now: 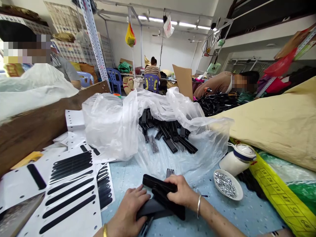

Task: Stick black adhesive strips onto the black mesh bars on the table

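Observation:
Just above the table's near edge, my right hand [181, 192] grips a stack of long black pieces with rounded ends [159, 183]. My left hand [130, 210] is closed around the side of a flat dark-grey piece [151, 208] lying under that stack. Pronged ends stick out beyond and below my hands. Ahead, a clear plastic bag [111, 128] lies open, with many black fork-ended plastic pieces [170, 144] spilling from its mouth. To the left are white sheets [76, 214] bearing black rounded strips [71, 189].
At the right stand a small bowl of shiny silver bits [228, 184] and a white lidded jar [238, 159], beside a yellow numbered strip [281, 194] and tan sacking [276, 121]. A wooden board [49, 118] borders the left. Other people sit or bend nearby.

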`<state>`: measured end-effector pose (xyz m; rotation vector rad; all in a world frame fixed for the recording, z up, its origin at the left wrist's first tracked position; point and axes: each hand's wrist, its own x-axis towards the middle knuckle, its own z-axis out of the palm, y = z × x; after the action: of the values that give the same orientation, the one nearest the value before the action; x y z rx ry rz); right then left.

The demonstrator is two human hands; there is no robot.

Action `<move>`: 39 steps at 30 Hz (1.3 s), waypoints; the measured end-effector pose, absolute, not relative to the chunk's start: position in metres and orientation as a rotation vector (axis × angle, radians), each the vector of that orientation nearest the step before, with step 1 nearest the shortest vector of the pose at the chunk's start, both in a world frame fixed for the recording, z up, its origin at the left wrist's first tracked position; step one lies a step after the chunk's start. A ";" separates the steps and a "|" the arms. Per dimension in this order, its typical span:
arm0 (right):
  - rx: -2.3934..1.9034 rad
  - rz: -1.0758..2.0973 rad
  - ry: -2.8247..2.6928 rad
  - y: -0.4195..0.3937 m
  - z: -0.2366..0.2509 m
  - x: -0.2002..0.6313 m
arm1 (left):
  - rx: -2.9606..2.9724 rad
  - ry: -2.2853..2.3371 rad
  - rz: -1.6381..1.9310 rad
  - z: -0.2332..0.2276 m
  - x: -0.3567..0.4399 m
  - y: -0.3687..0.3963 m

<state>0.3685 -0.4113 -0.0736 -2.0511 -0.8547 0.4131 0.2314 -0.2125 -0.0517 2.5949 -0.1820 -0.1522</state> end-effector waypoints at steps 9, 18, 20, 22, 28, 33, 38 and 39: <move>-2.295 0.055 -0.726 -0.412 -0.086 0.438 | 2.743 -0.291 0.472 -0.070 0.223 -0.206; -2.345 0.119 -0.921 -0.424 -0.102 0.402 | 2.661 -0.198 0.059 -0.055 0.335 -0.243; -2.326 0.161 -0.972 -0.426 -0.097 0.397 | 2.659 -0.260 0.000 -0.049 0.344 -0.250; -2.338 0.191 -0.984 -0.433 -0.091 0.400 | 2.654 -0.337 -0.034 -0.046 0.342 -0.254; -2.553 0.232 -1.044 -0.450 -0.092 0.421 | 2.566 -0.342 -0.243 -0.051 0.323 -0.255; -2.662 0.263 -1.151 -0.411 -0.099 0.444 | 2.574 -0.356 -0.253 -0.050 0.323 -0.256; -2.680 -0.004 -0.923 -0.361 -0.061 0.520 | 2.544 -0.414 -0.353 -0.057 0.316 -0.256; -2.662 -0.072 -0.862 -0.353 -0.048 0.539 | 2.541 -0.395 -0.358 -0.059 0.315 -0.257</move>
<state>0.5387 -0.3532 -0.0483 -2.6622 -0.8617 -0.0724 0.3151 -0.2566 -0.0594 2.5408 -0.3946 -0.3579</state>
